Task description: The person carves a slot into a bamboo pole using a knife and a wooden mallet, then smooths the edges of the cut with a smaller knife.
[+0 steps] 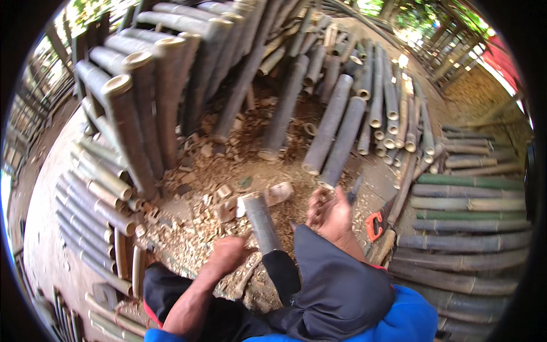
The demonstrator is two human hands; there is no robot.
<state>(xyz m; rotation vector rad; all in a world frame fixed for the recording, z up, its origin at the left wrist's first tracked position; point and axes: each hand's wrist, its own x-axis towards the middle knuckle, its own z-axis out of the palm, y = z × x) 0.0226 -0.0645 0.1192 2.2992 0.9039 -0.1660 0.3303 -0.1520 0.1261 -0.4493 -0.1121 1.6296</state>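
Observation:
A short grey bamboo tube (260,219) slants up between my knees, its pale cut end away from me. A black covering or black piece (280,276) lies at its near end; I cannot tell which. My left hand (231,252) is closed just left of the tube, its thumb toward it. What it holds, if anything, is hidden. To the right of the tube, above my dark-trousered knee (336,273), my right hand (331,215) is raised with curled fingers. It is slightly blurred, and any thing in it does not show clearly.
Wood shavings (199,211) cover the ground ahead. Tall bamboo tubes (134,108) stand at the left, and more bamboo tubes (336,125) lean ahead. An orange-handled saw (374,226) lies at my right, beside stacked bamboo lengths (467,242). Shorter bamboo pieces (94,199) lie at the left.

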